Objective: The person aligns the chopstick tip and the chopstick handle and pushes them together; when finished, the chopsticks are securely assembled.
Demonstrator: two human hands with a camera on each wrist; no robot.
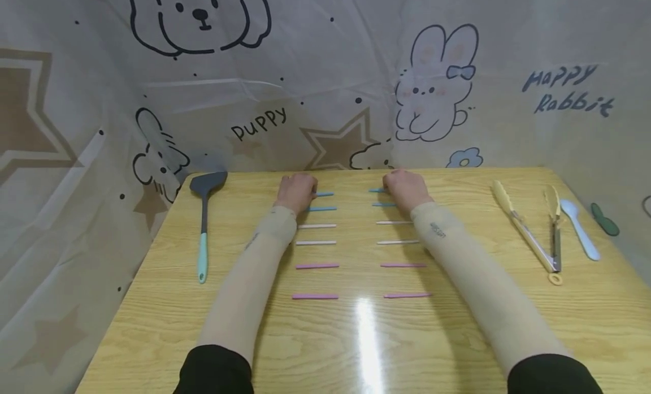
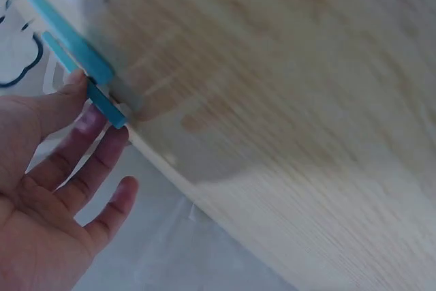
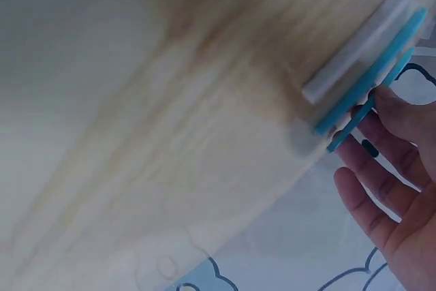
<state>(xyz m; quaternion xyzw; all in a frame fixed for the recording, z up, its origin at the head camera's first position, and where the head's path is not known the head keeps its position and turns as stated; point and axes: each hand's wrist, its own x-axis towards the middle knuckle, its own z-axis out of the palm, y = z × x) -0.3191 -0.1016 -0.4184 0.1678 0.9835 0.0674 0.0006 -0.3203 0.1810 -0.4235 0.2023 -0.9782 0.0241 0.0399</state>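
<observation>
At the far side of the table, my left hand pinches a thin blue stick between thumb and fingers; the other fingers spread past the table's far edge. A second blue stick lies just nearer. My right hand likewise pinches the farthest blue stick of the right column, and another blue stick lies close beside it. Nearer in each column come white sticks, such as one at left and one at right, then pink sticks at left and right.
A spatula with a mint handle lies at the left. On the right are open tongs, a light blue spoon and a small green object at the edge. A printed cloth hangs behind the wooden table.
</observation>
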